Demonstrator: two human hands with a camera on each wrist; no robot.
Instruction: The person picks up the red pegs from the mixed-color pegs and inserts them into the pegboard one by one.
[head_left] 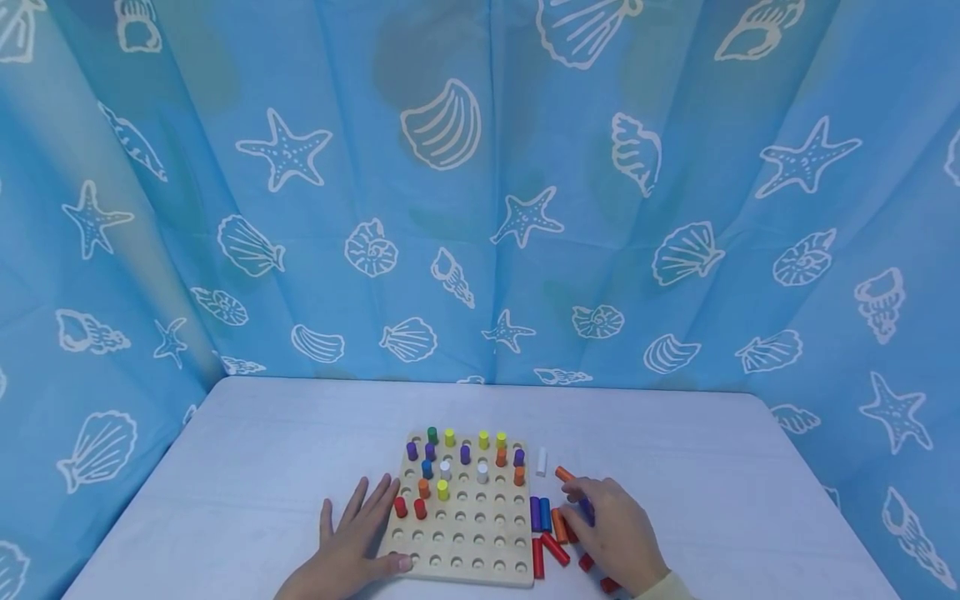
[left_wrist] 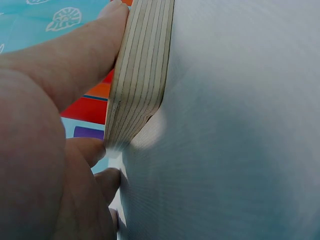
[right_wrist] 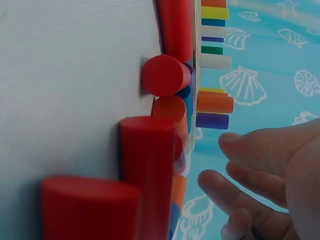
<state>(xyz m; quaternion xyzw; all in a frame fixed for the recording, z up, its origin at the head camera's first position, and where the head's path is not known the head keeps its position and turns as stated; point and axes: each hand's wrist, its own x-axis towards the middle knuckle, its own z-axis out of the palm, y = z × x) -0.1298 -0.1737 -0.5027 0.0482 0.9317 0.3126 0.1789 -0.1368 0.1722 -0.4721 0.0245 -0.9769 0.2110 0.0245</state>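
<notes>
Evidently the pegboard (head_left: pixel 469 528) is part-filled toward twelve o'clock, loose pegs (head_left: pixel 556 549) outstanding at four, left hand (head_left: pixel 351 543) and right hand (head_left: pixel 617 528) grips apart.

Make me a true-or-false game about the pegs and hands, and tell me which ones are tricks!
1. The left hand touches the square wooden pegboard. True.
2. No red cylindrical pegs stand in the board. False: two red pegs do.
3. A white cylindrical peg lies right of the board. True.
4. Both hands touch the board. False: the right hand is apart from it, near loose coloured cylindrical pegs.
</notes>
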